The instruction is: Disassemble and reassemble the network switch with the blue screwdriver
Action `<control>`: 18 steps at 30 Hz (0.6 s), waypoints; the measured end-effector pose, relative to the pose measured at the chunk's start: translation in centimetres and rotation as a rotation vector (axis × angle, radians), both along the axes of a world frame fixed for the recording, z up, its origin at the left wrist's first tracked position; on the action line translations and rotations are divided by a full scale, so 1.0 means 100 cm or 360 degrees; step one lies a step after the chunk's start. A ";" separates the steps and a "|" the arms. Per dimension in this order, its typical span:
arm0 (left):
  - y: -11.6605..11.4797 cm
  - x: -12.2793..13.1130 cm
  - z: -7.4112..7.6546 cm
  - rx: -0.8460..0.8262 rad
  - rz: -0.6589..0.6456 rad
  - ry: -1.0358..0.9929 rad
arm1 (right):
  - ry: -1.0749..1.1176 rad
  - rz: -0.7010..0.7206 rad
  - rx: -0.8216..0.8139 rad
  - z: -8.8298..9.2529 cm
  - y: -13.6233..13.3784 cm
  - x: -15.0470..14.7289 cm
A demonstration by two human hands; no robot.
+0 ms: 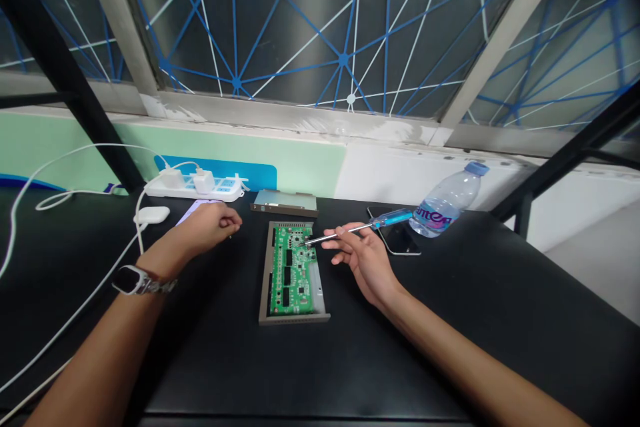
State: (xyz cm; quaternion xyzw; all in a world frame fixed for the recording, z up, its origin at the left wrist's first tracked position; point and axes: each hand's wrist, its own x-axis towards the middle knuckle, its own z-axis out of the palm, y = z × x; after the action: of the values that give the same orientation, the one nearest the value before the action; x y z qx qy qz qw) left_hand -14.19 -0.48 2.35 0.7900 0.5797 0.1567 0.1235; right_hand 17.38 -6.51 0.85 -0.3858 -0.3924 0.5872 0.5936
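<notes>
A screwdriver [395,217] with a clear blue handle lies slanted across the fingers of my right hand [367,260], held between thumb and fingers. Its metal shaft points left, and the tip appears over the upper part of a green circuit board [295,287]. The board sits in an open grey metal case [264,293] on the black table. To the left of the case, my left hand [213,223] hovers with its fingers curled together; whether something small is pinched in them is hidden. A watch is on that wrist.
Behind the case lies a metal cover [285,203]. A phone [400,238] and a tilted water bottle [445,203] are at the right. A white power strip [225,190], an earbud case [153,215] and loose white cables [75,320] occupy the left. A window wall bounds the table's back.
</notes>
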 end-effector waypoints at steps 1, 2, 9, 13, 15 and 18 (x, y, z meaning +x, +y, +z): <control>-0.002 0.008 -0.001 0.0178 -0.0090 -0.0032 | -0.0006 -0.0002 0.0013 -0.001 0.000 0.000; -0.005 0.018 -0.003 0.0343 -0.0195 -0.0097 | -0.0012 -0.0003 0.0028 -0.001 0.001 0.000; -0.019 0.081 -0.028 0.0414 -0.0542 -0.0042 | -0.0080 0.0008 0.0240 -0.006 0.005 0.001; -0.020 0.091 -0.034 0.0443 -0.0488 -0.0045 | -0.0205 -0.0010 0.0366 -0.006 0.007 0.001; -0.021 0.095 -0.036 0.0429 -0.0477 -0.0084 | -0.0306 -0.0008 0.0429 -0.004 0.009 0.002; -0.021 0.102 -0.034 0.0372 -0.0491 -0.0210 | -0.0522 0.0018 0.0542 0.005 0.016 0.003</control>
State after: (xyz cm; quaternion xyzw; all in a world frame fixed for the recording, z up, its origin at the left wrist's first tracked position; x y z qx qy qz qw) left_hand -4.01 -2.60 -1.07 0.8664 0.4204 0.2536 0.0912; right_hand 17.69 -4.87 1.32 -0.3680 -0.5793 0.4452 0.5751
